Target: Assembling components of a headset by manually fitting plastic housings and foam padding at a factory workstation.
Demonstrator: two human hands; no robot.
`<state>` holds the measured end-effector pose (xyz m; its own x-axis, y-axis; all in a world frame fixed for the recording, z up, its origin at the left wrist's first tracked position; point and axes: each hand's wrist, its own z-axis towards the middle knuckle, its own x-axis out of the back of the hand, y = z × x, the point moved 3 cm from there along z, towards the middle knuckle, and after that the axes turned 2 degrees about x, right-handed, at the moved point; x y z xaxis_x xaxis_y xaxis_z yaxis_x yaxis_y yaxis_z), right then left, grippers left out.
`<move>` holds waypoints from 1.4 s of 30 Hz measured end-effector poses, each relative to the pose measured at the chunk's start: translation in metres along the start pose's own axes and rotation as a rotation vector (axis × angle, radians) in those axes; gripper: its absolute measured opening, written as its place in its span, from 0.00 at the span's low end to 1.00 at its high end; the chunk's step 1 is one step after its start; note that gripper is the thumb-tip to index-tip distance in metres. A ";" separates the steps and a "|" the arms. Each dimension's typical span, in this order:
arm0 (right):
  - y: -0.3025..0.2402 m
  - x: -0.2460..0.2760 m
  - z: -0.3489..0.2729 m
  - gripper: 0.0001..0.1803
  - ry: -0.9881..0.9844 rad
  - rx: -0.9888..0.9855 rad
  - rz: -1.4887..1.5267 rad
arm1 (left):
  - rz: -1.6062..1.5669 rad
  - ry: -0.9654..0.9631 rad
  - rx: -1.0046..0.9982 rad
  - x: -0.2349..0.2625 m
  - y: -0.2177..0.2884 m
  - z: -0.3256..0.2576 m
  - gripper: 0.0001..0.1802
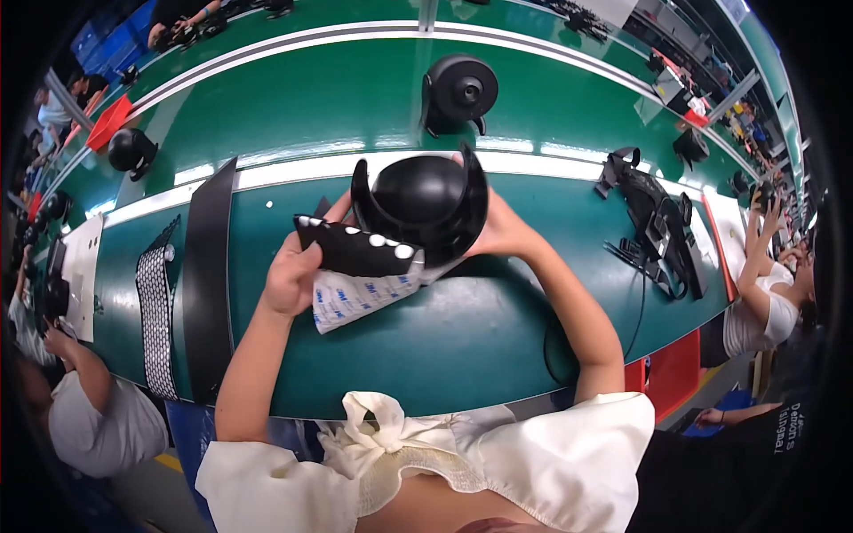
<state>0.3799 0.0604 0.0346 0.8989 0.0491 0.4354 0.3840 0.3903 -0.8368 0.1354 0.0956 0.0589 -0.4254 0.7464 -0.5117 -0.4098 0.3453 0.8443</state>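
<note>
A glossy black rounded housing (422,191) with two upright curved prongs is held above the green bench in front of me. My right hand (499,229) wraps round its right side, the fingers partly hidden behind it. Between the thumb and fingers of my left hand (290,274) is a black strip with white dots (360,249), held against the near left side of the housing. A white backing sheet with blue print (354,300) hangs below the strip. Whether the strip sticks to the housing I cannot tell.
On the left of the bench lie a flat black panel (210,284) and a white-dotted sheet (155,311). Black straps with cables (656,222) are heaped at the right. Beyond a white rail stands a similar black housing (462,89). People work at both sides; a red bin (665,369) is lower right.
</note>
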 end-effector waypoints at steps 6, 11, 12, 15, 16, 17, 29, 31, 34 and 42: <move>0.017 -0.014 0.001 0.68 -0.143 -0.066 -0.537 | 0.248 0.042 -0.016 -0.010 0.008 -0.004 0.47; -0.037 0.010 -0.008 0.45 -0.415 -0.264 -0.875 | 0.667 0.286 -0.211 -0.044 0.026 -0.026 0.23; -0.058 0.024 -0.017 0.31 -0.335 -0.165 -1.058 | 0.697 0.328 -0.219 -0.052 0.031 -0.031 0.20; -0.145 0.037 -0.005 0.11 0.139 0.055 -0.917 | 0.838 0.259 -0.267 -0.060 0.036 -0.044 0.08; -0.158 0.027 -0.008 0.11 0.181 0.173 -0.674 | 0.767 0.259 -0.265 -0.059 0.031 -0.044 0.08; -0.169 0.016 -0.009 0.11 0.218 0.285 -0.427 | 0.742 0.320 -0.215 -0.057 0.028 -0.050 0.08; -0.143 -0.048 0.011 0.14 0.032 0.418 -0.231 | 0.791 0.366 -0.226 -0.051 0.025 -0.046 0.14; -0.141 -0.051 0.013 0.14 0.035 0.406 -0.215 | 0.785 0.432 -0.241 -0.050 0.023 -0.046 0.10; -0.140 -0.052 0.013 0.14 0.034 0.371 -0.220 | 0.912 0.383 -0.246 -0.050 0.023 -0.043 0.10; -0.140 -0.046 0.016 0.14 -0.064 0.291 -0.151 | 0.924 0.322 -0.300 -0.047 0.019 -0.040 0.10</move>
<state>0.2812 0.0184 0.1367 0.8177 0.0248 0.5752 0.4272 0.6437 -0.6350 0.1157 0.0443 0.0929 -0.8558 0.4453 0.2631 0.0216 -0.4774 0.8784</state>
